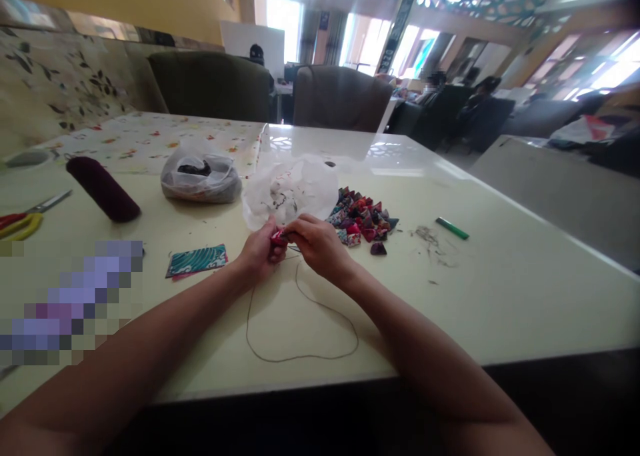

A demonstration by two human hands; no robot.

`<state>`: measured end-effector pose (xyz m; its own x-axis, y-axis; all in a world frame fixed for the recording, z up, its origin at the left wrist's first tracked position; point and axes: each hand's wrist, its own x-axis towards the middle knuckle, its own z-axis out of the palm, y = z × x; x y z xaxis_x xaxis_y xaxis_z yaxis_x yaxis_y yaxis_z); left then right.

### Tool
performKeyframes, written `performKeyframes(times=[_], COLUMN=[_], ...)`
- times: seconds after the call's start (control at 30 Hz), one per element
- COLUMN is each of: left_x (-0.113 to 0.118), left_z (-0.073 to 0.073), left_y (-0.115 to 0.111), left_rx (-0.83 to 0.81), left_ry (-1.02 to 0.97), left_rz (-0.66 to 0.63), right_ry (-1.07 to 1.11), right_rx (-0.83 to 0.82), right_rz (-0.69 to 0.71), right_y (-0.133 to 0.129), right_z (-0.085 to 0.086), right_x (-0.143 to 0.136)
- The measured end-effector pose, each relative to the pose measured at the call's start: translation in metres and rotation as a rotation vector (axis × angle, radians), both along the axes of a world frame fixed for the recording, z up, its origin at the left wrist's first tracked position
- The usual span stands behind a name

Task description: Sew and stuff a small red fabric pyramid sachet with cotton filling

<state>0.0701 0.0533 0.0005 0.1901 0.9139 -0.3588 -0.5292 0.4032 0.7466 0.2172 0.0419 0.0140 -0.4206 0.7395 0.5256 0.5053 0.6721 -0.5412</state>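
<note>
Pinching a small red patterned cloth piece point(278, 238) narrowly in the fingertips of the left hand point(260, 249), and nipping its right end with the bunched thumb and fingers of the right hand point(320, 244), above the middle of the pale glossy tabletop point(525, 276), well in from the near edge. Cannot make out any needle at the fingertips. Judging by the long thin brown thread point(300, 358) looped between hands and near edge, probably working the cloth with thread.

Keep the left pinch firm and close to the working spot, pressing the folds flat. Move the right fingertips in short, controlled strokes, safely clear of the left thumb. Draw on the thread evenly, without jerking, to avoid puckering. Let it lie in one open loop, free of both forearms, against knots. Beware of snagging the heap of multicoloured folded cloth pieces point(365, 216) just beyond the right hand, toward the far edge, or gathering up the tangled brown thread scraps point(431, 239) farther toward the right edge.
</note>
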Motion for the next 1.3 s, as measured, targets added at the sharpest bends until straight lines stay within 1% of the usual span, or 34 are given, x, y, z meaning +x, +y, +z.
performKeyframes(times=[0.23, 0.43, 0.6, 0.77, 0.8, 0.87, 0.93, 1.0, 1.07, 1.13, 1.3], left_x=[0.0, 0.001, 0.001, 0.004, 0.004, 0.004, 0.003, 0.001, 0.0, -0.002, -0.003], left_z=[-0.007, -0.005, -0.002, -0.007, -0.008, -0.01, -0.009, -0.007, -0.004, -0.003, -0.007], left_y=[-0.001, -0.006, -0.011, -0.013, -0.012, -0.009, -0.006, -0.001, 0.002, 0.004, 0.007], left_rx=[0.15, 0.248, 0.339, 0.409, 0.405, 0.344, 0.238, 0.144, 0.081, 0.045, 0.059], left_ry=[0.181, 0.281, 0.304, 0.301, 0.295, 0.258, 0.167, 0.056, -0.025, -0.059, -0.066], left_rz=[0.027, 0.053, 0.066, 0.033, 0.025, 0.03, 0.05, 0.062, 0.066, 0.068, 0.058], right_ry=[0.063, 0.134, 0.194, 0.184, 0.198, 0.256, 0.308, 0.314, 0.29, 0.244, 0.03], right_rx=[-0.104, -0.255, -0.338, -0.353, -0.366, -0.41, -0.434, -0.405, -0.354, -0.314, -0.26], right_rz=[-0.04, -0.125, -0.192, -0.262, -0.257, -0.189, -0.09, -0.035, -0.02, -0.004, 0.046], right_y=[-0.002, -0.002, 0.0, 0.002, 0.003, 0.003, 0.003, 0.001, -0.001, -0.002, -0.003], right_z=[0.004, 0.003, -0.002, -0.009, -0.009, -0.008, -0.005, 0.0, 0.004, 0.006, 0.002], right_x=[0.0, -0.004, -0.007, -0.01, -0.011, -0.01, -0.008, -0.005, -0.001, 0.001, 0.0])
